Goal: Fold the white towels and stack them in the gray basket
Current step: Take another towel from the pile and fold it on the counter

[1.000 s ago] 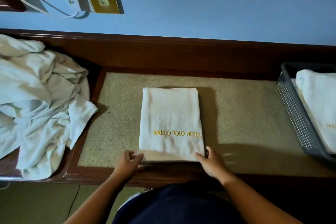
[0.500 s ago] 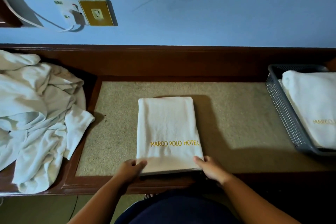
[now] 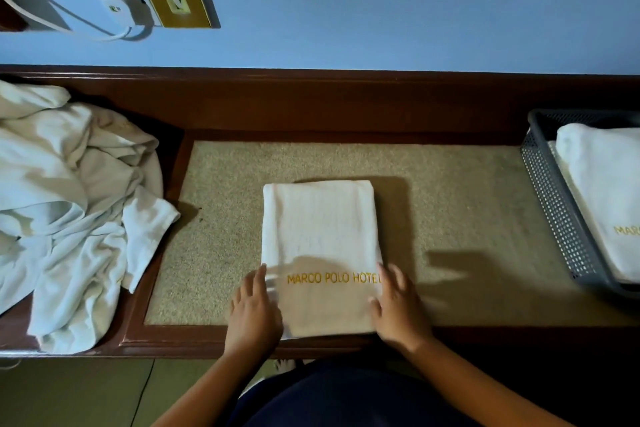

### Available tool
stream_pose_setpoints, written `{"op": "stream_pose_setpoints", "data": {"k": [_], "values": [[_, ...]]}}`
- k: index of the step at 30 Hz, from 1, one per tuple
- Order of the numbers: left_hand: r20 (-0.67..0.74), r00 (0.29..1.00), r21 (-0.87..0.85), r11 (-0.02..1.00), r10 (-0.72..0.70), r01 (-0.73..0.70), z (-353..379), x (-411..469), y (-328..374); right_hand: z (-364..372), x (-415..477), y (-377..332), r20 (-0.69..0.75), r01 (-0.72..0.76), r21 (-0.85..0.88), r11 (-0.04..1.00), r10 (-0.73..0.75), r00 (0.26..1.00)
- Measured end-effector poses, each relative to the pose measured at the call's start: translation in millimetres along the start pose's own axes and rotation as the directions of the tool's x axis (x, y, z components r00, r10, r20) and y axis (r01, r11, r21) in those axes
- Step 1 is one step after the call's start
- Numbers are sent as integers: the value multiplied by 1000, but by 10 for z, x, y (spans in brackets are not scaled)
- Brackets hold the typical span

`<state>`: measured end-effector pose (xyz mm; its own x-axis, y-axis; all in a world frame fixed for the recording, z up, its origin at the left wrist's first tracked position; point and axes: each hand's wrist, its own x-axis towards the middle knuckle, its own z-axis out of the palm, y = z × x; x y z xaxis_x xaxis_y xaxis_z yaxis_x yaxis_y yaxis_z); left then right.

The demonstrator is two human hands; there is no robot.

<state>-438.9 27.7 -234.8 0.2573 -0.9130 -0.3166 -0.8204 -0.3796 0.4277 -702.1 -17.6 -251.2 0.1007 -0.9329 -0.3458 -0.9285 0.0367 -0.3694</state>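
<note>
A folded white towel (image 3: 320, 236) with gold lettering lies flat in the middle of the tan counter top (image 3: 450, 204). My left hand (image 3: 254, 312) lies along its near left edge with the fingers straight. My right hand (image 3: 398, 308) lies along its near right edge, fingers also straight. Both hands touch the towel's sides. The gray basket (image 3: 557, 204) stands at the right edge of the view with a folded white towel (image 3: 606, 191) inside it.
A heap of unfolded white towels (image 3: 69, 204) covers the left end of the counter. A dark wooden ledge (image 3: 311, 104) runs along the back under the blue wall. A wall socket with a plugged cable (image 3: 145, 0) sits up left.
Both hands have slid forward from the towel's near corners to lie along its two sides. The towel stays in place. The view has shifted slightly.
</note>
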Motion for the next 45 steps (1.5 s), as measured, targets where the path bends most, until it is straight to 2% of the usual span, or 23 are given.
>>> {"op": "stream_pose_setpoints", "data": {"k": [2,4,7,12,16,21,24,30,33,35,37,39,40,41,45], "values": [[16,987,72,984,162,-163,-7,77,110,-10,103,-62,37,167,-128,978,-164,986],[95,946,149,935,310,-321,68,210,133,-34,236,-126,137,312,-191,931,-289,947],[149,869,231,837,473,-495,173,426,189,-51,416,-201,243,354,-199,914,-304,921],[184,880,229,852,437,-471,233,986,392,-21,867,-270,236,304,-204,930,-255,938],[208,930,286,891,303,-354,246,1531,301,-11,1364,-276,156,169,-211,963,-138,978],[90,976,250,944,200,-217,220,2106,390,-97,2068,-316,99,69,-157,985,-54,994],[50,989,239,960,137,-145,157,2447,459,-158,2433,-345,28,62,-173,983,-58,998],[102,982,194,966,156,-173,-36,3037,477,-286,2968,-378,6,69,-180,981,-69,998],[53,983,197,963,176,-183,-100,2901,506,-316,2835,-432,-30,7,-158,987,-12,999],[30,964,228,937,263,-263,-84,2656,484,-295,2573,-452,-106,3,-113,994,-16,994],[117,885,260,846,450,-465,-46,2311,373,-208,2185,-420,-126,125,-122,985,-141,982],[228,769,314,703,597,-639,38,1892,166,-40,1705,-319,-22,261,-131,956,-266,964],[260,745,326,671,614,-666,69,1662,70,42,1465,-254,35,284,-126,950,-282,959],[271,753,327,678,600,-658,129,1489,-13,117,1289,-157,74,266,-118,957,-259,963],[232,855,283,809,463,-515,213,788,-252,221,701,114,120,125,-146,981,-107,987]]}}
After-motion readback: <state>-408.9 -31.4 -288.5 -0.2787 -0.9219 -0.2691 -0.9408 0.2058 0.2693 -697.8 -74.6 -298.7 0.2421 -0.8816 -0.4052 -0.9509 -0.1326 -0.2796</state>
